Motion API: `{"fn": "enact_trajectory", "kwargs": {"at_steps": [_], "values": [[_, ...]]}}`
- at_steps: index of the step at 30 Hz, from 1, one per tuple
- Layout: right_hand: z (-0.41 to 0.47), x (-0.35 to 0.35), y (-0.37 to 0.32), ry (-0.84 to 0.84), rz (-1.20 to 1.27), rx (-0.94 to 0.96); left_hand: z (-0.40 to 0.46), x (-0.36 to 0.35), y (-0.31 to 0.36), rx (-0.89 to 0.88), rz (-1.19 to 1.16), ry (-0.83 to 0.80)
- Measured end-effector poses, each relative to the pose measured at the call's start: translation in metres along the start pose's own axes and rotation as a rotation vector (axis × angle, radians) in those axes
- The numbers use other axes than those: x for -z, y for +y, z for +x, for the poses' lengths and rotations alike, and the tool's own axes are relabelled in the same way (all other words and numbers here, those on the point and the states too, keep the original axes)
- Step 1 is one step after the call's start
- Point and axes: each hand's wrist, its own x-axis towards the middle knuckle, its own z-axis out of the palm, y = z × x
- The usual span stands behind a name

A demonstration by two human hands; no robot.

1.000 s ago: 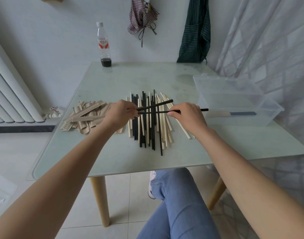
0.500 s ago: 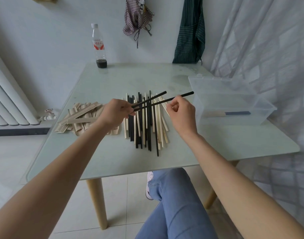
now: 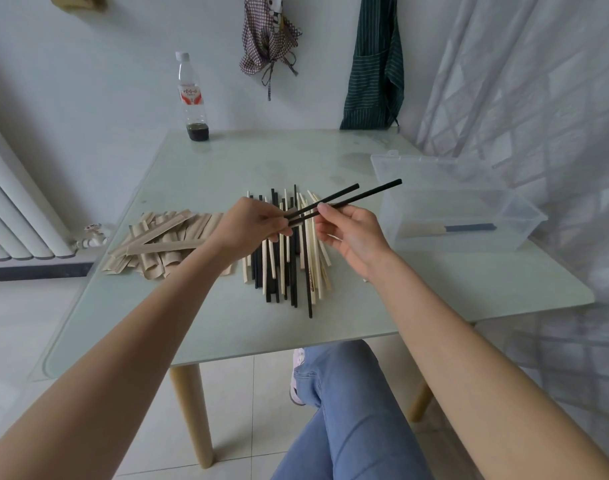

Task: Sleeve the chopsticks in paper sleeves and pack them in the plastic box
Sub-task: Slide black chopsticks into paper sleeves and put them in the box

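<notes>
- Your left hand (image 3: pixel 251 226) pinches two black chopsticks (image 3: pixel 344 201) at their near ends, above the pile (image 3: pixel 285 247); your right hand (image 3: pixel 348 230) pinches one partway along.
- The sticks are splayed, so they may snag a sleeve's mouth.
- They look thin, smooth and slippery, and could slide free.
- The kraft sleeves (image 3: pixel 164 242), flat and creasable, lie left of the pile; the clear box (image 3: pixel 448 206) sits right.

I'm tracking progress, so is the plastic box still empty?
No, the plastic box already holds one sleeved pair of chopsticks lying along its bottom.
</notes>
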Motion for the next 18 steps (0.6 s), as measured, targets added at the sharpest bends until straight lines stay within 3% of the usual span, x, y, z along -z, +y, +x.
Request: {"fn": "enact_trajectory", "kwargs": {"at_steps": [18], "values": [[-0.017, 0.023, -0.017, -0.018, 0.057, -0.021, 0.002, -0.024, 0.040, -0.014, -0.093, 0.008]]}}
